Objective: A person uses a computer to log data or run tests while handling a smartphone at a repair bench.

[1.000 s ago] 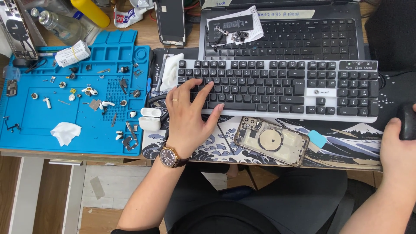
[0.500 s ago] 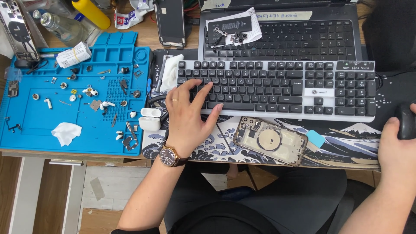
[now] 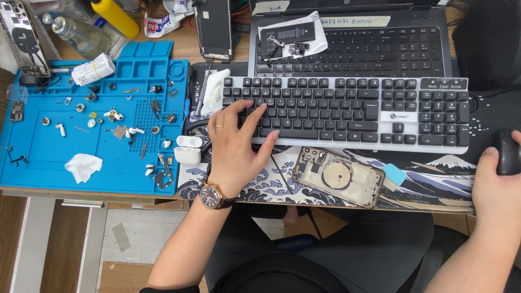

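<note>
Keyboard (image 3: 347, 111), black keys in a white frame, lies across the middle of the desk (image 3: 179, 43) on a wave-printed desk mat (image 3: 434, 184), just in front of a laptop (image 3: 353, 46) whose own keys carry a paper slip with small dark parts. The left hand (image 3: 234, 144) rests on the keyboard's left end, palm down, fingers (image 3: 252, 116) spread and loosely bent over the keys, gripping nothing; a ring and a brown-strapped wristwatch (image 3: 210, 195) show on that arm. The right hand (image 3: 496, 182), at the far right edge of the view, lies cupped over a black mouse (image 3: 509, 152), fingers curled around it.

Just below the keyboard, on the mat, sits an opened phone rear housing (image 3: 337, 176) with its round coil ring showing, untouched by either hand. To the left a blue repair mat (image 3: 70, 130) holds scattered screws, brackets, earbuds and a crumpled white wipe (image 3: 82, 166); a white earbud case (image 3: 188, 149) stands open at its right edge, near the left hand. A second phone housing (image 3: 24, 38) and another phone (image 3: 213, 27) lie along the far side.

As for progress, the housing looks stripped and parts lie loose, so the teardown seems largely done while reassembly has not begun; both hands are at the computer instead.
</note>
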